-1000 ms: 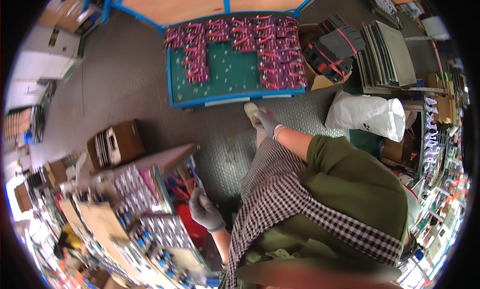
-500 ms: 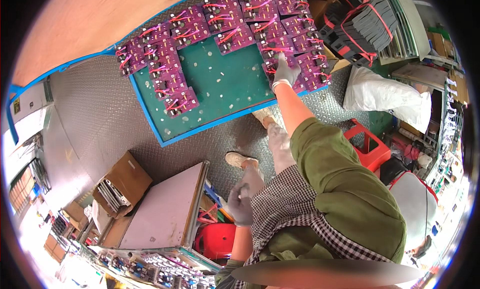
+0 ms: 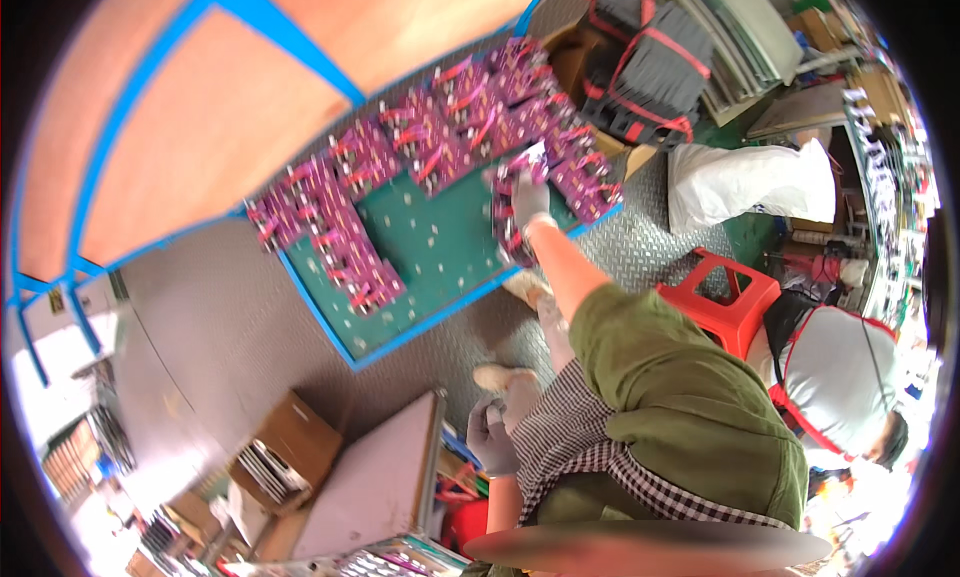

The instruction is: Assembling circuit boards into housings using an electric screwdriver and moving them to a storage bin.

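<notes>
My right hand (image 3: 530, 199), in a grey-white glove, is closed at the edge of a purple circuit board (image 3: 507, 217) over the right part of the green table top (image 3: 430, 242). Motion blur hides how the fingers meet the board, and whether more than one board is there. Rows of purple circuit boards (image 3: 440, 127) with pink-red wires cover the table's far side, running down its left and right sides. My left hand (image 3: 489, 439), also gloved, hangs low beside my leg, fingers loosely bent with nothing visible in them.
Blue edging (image 3: 450, 314) frames the table. Beyond it stands a wooden panel (image 3: 210, 107) with blue bars. At right are strapped black-grey pieces (image 3: 655, 72), a white sack (image 3: 750, 182) and a red stool (image 3: 720, 297). A cardboard box (image 3: 285, 452) and a pale board (image 3: 370, 477) stand lower left.
The view has turned and shifted. My right hand has moved from the right-hand boards toward the table's middle, with a board now shifted left. My left hand still hangs low.
</notes>
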The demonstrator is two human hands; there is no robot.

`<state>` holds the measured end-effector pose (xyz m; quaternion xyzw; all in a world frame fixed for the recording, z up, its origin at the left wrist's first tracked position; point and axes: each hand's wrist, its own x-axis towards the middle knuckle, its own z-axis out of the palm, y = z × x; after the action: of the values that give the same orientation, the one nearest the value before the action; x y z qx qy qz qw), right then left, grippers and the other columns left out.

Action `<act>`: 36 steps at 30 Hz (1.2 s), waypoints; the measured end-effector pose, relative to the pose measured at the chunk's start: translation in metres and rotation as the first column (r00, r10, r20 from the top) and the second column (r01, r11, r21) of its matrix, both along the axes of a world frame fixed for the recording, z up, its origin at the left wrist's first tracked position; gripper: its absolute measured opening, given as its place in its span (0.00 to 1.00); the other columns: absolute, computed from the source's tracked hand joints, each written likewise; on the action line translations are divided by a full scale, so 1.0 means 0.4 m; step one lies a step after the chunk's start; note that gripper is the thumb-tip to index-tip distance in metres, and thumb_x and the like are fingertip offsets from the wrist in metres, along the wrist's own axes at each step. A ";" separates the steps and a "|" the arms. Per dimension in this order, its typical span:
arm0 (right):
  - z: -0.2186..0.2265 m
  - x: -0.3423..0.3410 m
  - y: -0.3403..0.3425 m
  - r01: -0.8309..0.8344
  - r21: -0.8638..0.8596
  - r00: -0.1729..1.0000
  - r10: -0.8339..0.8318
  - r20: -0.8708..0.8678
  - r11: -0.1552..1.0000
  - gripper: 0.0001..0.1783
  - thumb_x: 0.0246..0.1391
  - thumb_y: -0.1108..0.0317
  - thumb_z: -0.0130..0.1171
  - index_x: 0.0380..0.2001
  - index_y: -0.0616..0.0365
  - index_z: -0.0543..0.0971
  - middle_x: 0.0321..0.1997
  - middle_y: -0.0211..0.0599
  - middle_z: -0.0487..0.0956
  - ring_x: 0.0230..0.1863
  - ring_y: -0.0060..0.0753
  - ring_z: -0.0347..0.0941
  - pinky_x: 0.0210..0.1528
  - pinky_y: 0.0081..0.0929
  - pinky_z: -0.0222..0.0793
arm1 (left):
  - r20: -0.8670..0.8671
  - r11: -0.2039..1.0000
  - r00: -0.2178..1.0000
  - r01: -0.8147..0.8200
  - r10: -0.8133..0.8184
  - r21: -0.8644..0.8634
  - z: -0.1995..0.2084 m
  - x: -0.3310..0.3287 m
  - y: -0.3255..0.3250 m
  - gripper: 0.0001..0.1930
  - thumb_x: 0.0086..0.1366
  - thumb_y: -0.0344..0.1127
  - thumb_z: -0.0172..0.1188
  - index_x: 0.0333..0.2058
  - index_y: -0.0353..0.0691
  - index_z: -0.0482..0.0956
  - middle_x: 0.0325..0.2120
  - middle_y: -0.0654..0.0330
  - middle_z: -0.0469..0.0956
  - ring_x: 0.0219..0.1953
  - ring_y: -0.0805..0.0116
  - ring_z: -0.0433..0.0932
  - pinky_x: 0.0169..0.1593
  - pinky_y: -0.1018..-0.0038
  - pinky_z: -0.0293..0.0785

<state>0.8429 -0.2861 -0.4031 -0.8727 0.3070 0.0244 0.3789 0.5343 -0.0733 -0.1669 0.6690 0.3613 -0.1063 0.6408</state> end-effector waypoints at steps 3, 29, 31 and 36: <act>0.183 -0.039 0.090 0.002 0.374 0.993 0.043 -0.110 0.927 0.19 0.60 0.55 0.48 0.40 0.61 0.76 0.26 0.57 0.76 0.32 0.50 0.76 0.33 0.48 0.69 | 0.199 0.998 0.978 0.061 -0.064 0.018 -0.041 0.161 0.078 0.12 0.65 0.28 0.50 0.45 0.30 0.75 0.37 0.57 0.78 0.39 0.70 0.76 0.46 0.74 0.72; 0.907 -0.209 0.176 -0.980 -0.160 -0.152 0.961 0.231 -0.116 0.23 0.57 0.47 0.52 0.34 0.58 0.77 0.28 0.48 0.79 0.34 0.56 0.75 0.37 0.48 0.69 | 0.416 0.663 0.776 0.625 -0.473 -0.412 0.285 0.209 -0.025 0.48 0.50 0.57 0.69 0.61 0.36 0.55 0.51 0.55 0.71 0.51 0.63 0.73 0.51 0.67 0.71; 0.957 -0.242 0.178 -0.977 -0.164 -0.182 0.941 0.284 -0.140 0.24 0.54 0.48 0.54 0.33 0.61 0.80 0.31 0.53 0.79 0.36 0.56 0.76 0.38 0.48 0.70 | 0.360 0.695 0.788 0.612 -0.499 -0.378 0.299 0.165 -0.024 0.47 0.48 0.49 0.74 0.60 0.39 0.56 0.49 0.56 0.72 0.48 0.64 0.74 0.48 0.68 0.73; 1.008 -0.350 0.260 -0.929 -0.206 -0.361 0.879 0.312 -0.308 0.23 0.55 0.48 0.54 0.33 0.60 0.79 0.29 0.51 0.79 0.34 0.56 0.76 0.37 0.48 0.69 | 0.398 0.938 0.856 0.343 -0.329 0.038 0.257 -0.026 0.008 0.43 0.49 0.55 0.71 0.57 0.36 0.63 0.47 0.61 0.74 0.47 0.69 0.74 0.52 0.71 0.69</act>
<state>0.7029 -0.1821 -0.0001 -0.7145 -0.5996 0.1862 0.3086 0.5240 -0.0703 -0.0641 0.7181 0.0990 -0.0843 0.6837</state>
